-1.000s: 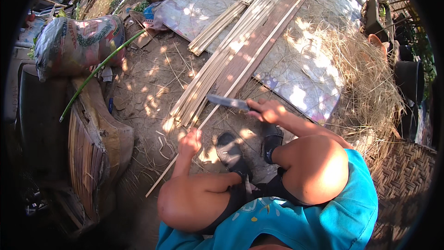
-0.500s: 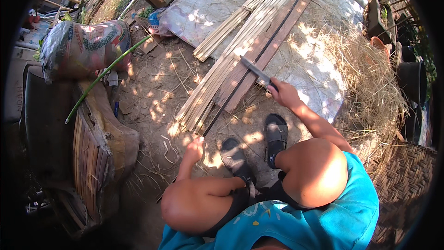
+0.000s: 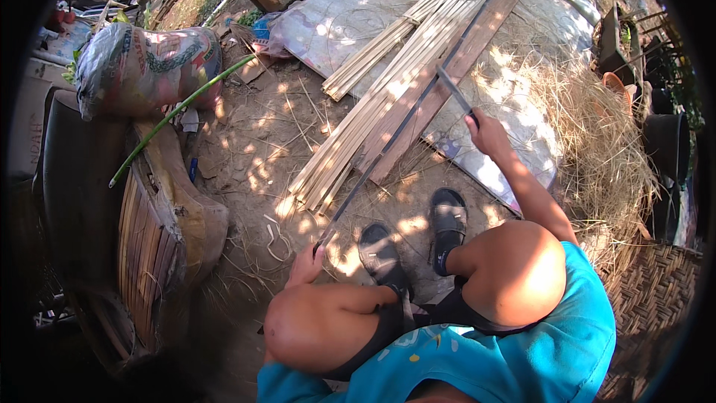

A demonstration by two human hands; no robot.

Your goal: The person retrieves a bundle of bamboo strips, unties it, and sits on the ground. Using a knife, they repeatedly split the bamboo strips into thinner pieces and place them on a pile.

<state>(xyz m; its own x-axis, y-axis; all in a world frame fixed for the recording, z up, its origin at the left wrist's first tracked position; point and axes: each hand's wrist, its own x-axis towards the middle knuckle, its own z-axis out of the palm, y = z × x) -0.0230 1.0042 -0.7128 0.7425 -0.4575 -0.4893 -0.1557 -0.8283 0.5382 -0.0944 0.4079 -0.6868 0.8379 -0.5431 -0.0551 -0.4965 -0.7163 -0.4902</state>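
Observation:
My left hand (image 3: 305, 264), beside my left knee, is closed on the near end of a long, thin, dark strip (image 3: 369, 170). The strip slants away from me to the far right, over a reddish-brown wooden plank (image 3: 419, 125). In my right hand (image 3: 488, 136), a knife (image 3: 453, 89) is gripped by its dark handle. Its tip meets or overlaps the strip; I cannot tell if the blade touches it. Just left of the plank lies a bundle of pale split strips (image 3: 373, 117), which look like bamboo.
A printed sheet (image 3: 328, 30) covers the ground ahead. Dry straw-like shavings (image 3: 597, 134) heap up at the right, near a woven mat (image 3: 656, 291). To the left are a stuffed sack (image 3: 149, 67), a green stalk (image 3: 179, 108) and a worn seat (image 3: 198, 216). My sandalled feet stand close in front.
My right hand and the knife have moved farther away and to the right along the strip. My left hand has come slightly nearer to me, still holding the strip's end.

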